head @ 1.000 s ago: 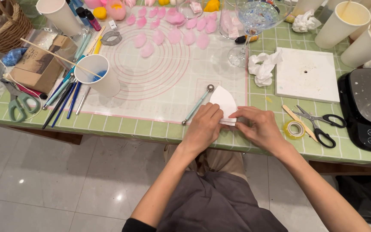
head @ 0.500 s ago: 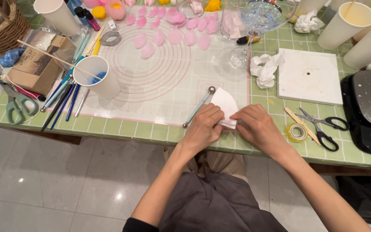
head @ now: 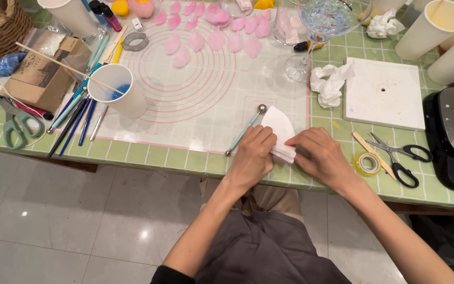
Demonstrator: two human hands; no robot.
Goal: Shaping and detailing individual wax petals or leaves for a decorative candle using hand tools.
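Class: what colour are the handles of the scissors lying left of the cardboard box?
Pale green handles on the scissors, seen best in the head view.

Your left hand [head: 252, 158] and right hand [head: 319, 158] meet at the near edge of the green tiled table [head: 148, 158], both pinching a folded white paper piece [head: 279, 129] that lies on the corner of the translucent silicone mat [head: 206, 100]. A ball-tipped modelling tool [head: 245, 129] lies just left of your left fingers. Right of your right hand sit a roll of clear tape [head: 367, 163], a wooden stick [head: 371, 152] and black-handled scissors [head: 398, 158]. Pink petals [head: 216, 39] are spread at the mat's far end.
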